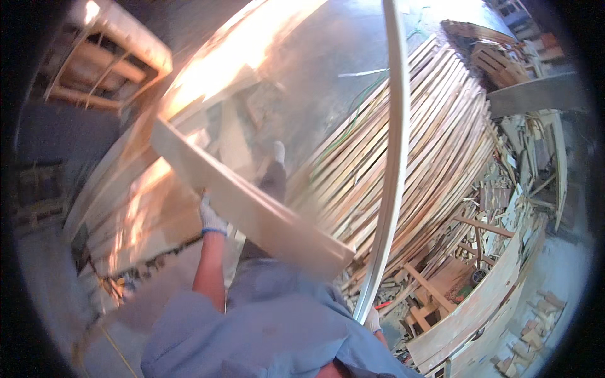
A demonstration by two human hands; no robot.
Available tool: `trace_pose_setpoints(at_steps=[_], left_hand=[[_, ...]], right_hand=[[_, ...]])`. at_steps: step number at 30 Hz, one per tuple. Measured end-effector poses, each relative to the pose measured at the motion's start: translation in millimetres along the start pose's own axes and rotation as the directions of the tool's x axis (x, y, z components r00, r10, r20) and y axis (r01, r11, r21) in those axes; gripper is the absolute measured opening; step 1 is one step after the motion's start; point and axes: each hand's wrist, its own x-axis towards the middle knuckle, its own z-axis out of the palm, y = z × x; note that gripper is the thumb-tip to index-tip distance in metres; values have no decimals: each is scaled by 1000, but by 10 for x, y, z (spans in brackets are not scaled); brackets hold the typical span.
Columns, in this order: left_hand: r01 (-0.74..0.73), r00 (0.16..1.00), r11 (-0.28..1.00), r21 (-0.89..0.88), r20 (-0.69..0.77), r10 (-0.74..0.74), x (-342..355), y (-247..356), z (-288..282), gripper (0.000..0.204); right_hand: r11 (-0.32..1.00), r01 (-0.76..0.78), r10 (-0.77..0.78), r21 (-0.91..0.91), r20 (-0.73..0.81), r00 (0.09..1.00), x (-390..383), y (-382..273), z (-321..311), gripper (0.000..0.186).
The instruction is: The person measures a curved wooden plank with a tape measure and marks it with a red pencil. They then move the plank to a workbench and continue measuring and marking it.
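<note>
Head view: gloved left hand [213, 218] holds 1 plain board [253, 209].

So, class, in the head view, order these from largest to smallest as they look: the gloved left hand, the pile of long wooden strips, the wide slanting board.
1. Pile of long wooden strips
2. Wide slanting board, though it looks nearer the camera
3. Gloved left hand
</note>
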Motion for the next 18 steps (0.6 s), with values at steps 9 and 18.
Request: trace_pose_setpoints(at_steps=[9, 18], left_hand=[[5, 999, 985, 171, -44, 3, 1963, 269, 2760, 55], [-14, 999, 968, 250, 47, 3, 3169, 565, 5932, 62]], right_hand=[[999, -19, 21, 50, -42, 999, 985, -2919, 341, 37], [894, -283, 324, 348, -66, 944, 2406, -5356, 127, 43]])
